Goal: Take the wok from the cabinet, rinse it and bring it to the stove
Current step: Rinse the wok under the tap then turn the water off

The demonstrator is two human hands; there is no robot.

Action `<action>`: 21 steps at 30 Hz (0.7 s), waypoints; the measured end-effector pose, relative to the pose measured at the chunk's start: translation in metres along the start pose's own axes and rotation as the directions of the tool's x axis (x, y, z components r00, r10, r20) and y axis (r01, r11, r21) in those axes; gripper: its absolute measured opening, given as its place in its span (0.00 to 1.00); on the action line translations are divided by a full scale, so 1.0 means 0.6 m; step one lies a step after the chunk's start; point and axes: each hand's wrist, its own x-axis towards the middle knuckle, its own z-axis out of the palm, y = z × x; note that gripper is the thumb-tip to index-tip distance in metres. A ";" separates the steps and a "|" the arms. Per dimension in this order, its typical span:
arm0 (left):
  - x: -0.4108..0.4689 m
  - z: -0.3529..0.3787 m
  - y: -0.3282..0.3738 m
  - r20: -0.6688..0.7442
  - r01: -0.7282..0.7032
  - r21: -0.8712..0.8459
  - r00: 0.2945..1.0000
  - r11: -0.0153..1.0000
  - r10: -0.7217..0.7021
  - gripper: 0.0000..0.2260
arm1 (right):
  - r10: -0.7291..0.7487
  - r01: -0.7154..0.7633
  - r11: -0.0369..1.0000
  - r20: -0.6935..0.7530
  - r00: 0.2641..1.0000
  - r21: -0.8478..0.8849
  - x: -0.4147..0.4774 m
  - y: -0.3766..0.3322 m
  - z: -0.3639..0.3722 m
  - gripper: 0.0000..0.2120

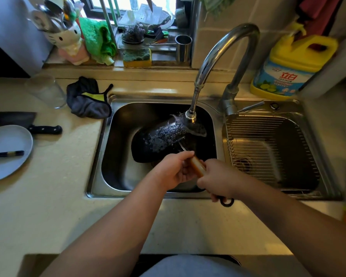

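You gripped the wooden handle (197, 165) with both fists, left hand (175, 169) ahead of right hand (218, 177), tilting the black, water-beaded wok (158, 139) under the chrome faucet (218, 62) mid-frame in the steel sink (100, 156).

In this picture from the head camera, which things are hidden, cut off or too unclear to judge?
- Wok inside: hidden, it is turned so the wet outer side faces the head camera.
- Wooden handle: mostly covered by the left hand and right hand.
- Left basin drain: not visible, behind the wok and hands.
- Stove and cabinet: outside the frame.
- Detergent bottle small print: too small to read.
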 end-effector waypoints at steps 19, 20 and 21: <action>-0.022 0.063 -0.120 -0.007 0.069 0.238 0.998 0.969 -0.069 0.09 | -0.028 -0.008 0.983 -0.194 0.981 -0.186 -0.109 0.147 0.062 0.16; -0.021 0.065 -0.120 0.001 0.071 0.240 0.997 0.968 -0.073 0.09 | -0.036 -0.006 0.981 -0.211 0.977 -0.195 -0.110 0.149 0.066 0.17; -0.020 0.067 -0.119 0.011 0.072 0.244 0.997 0.967 -0.077 0.09 | -0.040 -0.005 0.981 -0.226 0.973 -0.193 -0.109 0.151 0.069 0.17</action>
